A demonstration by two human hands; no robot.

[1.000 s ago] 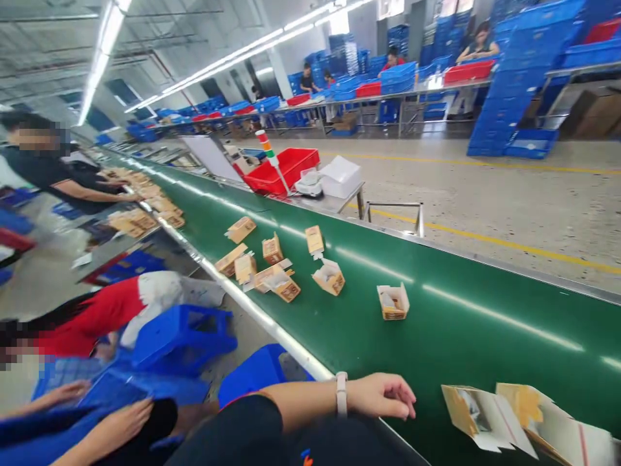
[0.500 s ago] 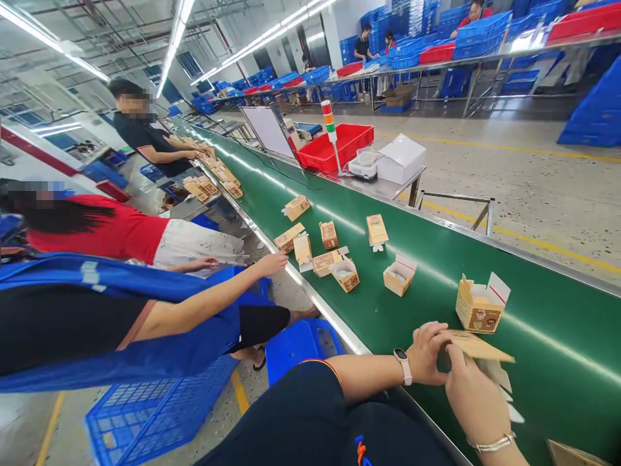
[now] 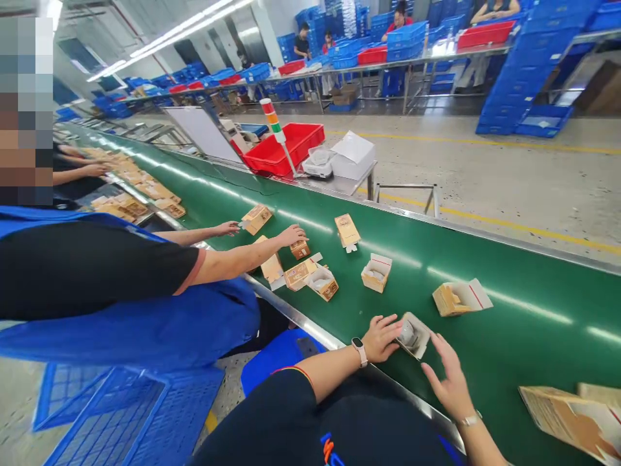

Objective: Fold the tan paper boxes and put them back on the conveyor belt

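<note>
A small open carton box lies tilted on the green conveyor belt near its front edge. My left hand, a watch on its wrist, holds the box by its left side. My right hand hovers just right of the box with fingers spread, holding nothing. Further along the belt lie an open box on its side, an upright open box and several more small boxes.
A co-worker in a blue apron reaches both hands onto the belt at the left. Behind the belt stand a red crate, a white box and a signal lamp. Flat cartons lie lower right. Blue crates sit on the floor.
My hands held a carton up together; now the box rests on the belt, my right hand has let go and spread. The co-worker's arms stretched out onto the belt.
</note>
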